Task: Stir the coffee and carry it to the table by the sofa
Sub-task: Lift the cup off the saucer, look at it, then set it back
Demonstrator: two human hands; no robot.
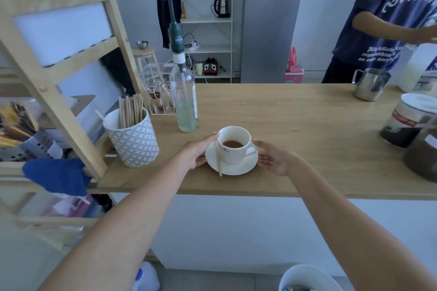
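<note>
A white cup (234,146) with a little brown coffee stands on a white saucer (233,167) near the front edge of the wooden counter (295,130). A thin wooden stir stick (218,156) leans against the cup's left side, its lower end on the saucer. My left hand (198,151) touches the saucer's left rim, fingers under the edge and thumb up by the cup. My right hand (275,157) is open, palm facing the saucer's right rim, fingertips at or just off it.
A patterned pot of stir sticks (132,139) and a pump bottle (185,97) stand to the left. At the right are a steel jug (370,84) and coffee jars (406,123). Another person (387,19) stands behind the counter. A wooden shelf frame (59,82) rises at left.
</note>
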